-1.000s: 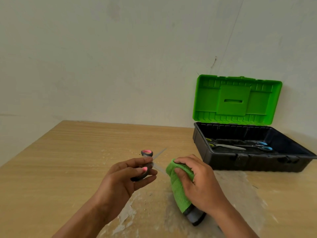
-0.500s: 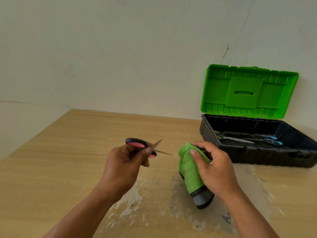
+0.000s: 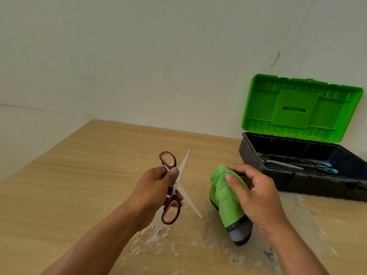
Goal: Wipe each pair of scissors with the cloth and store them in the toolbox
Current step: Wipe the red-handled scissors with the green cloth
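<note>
Left hand (image 3: 156,187) grips the black-handled scissors with pink-lined finger loops (image 3: 174,187) near the pivot, fingers curled closed around it and thumb pressed on top. The blades are spread wide: one steel blade points to about 1 o'clock, the other to about 5 o'clock, with one loop above the hand and one below. The pair is held clear above the pale wooden tabletop (image 3: 89,165).

Right hand (image 3: 256,193), at 3 o'clock of the scissors, is closed on the folded green microfibre cloth with a black-and-grey edge (image 3: 226,201); thumb and fingertips pinch its upper fold, and the lower end hangs towards the table. Cloth and blades are near but apart.

Black plastic toolbox with a raised green lid (image 3: 256,157) stands at 2 o'clock, near the wall. Inside lie two pairs, one blue-handled (image 3: 325,167), one that seems yellow-green-handled (image 3: 278,163), so this pink pair is probably the last.

Step in hand, as I judge it: wiping the open blades. To do it well:
- fold the cloth over one blade and draw from pivot to tip;
- keep fingers behind the cloth, off the edge;
- treat each blade in turn, both faces;
- close the blades before placing the pair in the box.

Risk: the lower tip points towards the right wrist.
</note>
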Demonstrator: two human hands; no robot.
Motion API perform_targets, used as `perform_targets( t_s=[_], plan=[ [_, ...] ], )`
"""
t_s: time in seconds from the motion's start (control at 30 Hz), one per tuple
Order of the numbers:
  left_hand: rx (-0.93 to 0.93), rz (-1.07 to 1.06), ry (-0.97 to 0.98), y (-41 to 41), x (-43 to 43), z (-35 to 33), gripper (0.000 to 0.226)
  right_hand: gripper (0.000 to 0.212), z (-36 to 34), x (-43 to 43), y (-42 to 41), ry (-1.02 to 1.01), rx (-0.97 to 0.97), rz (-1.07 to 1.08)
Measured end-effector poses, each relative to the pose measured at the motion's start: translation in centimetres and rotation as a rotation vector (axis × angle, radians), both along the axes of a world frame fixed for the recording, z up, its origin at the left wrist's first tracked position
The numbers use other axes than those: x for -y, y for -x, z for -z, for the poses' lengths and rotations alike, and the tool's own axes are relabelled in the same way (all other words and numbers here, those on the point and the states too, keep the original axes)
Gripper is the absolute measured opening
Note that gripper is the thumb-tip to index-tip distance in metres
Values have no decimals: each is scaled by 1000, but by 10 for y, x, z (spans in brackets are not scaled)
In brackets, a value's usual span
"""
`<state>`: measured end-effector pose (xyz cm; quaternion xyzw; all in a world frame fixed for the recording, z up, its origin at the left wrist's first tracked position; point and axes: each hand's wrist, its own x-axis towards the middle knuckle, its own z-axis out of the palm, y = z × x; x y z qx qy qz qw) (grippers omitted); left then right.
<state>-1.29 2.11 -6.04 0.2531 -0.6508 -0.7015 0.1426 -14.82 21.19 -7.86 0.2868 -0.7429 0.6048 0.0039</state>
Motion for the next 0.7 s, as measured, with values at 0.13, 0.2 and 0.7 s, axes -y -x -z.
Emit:
perform_targets(
  t_s=[0.13, 0.2, 0.7],
  plan=[
    [89, 103, -138, 0, 1, 3, 16, 15, 2, 4, -3, -115, -208, -1],
    [92, 150, -91, 0, 0, 7, 14, 16, 4, 5, -6, -162, -310, -13],
    [-52, 49, 245, 3, -23, 14, 19, 25, 14, 28, -45, -406, -802, -103]
  ],
)
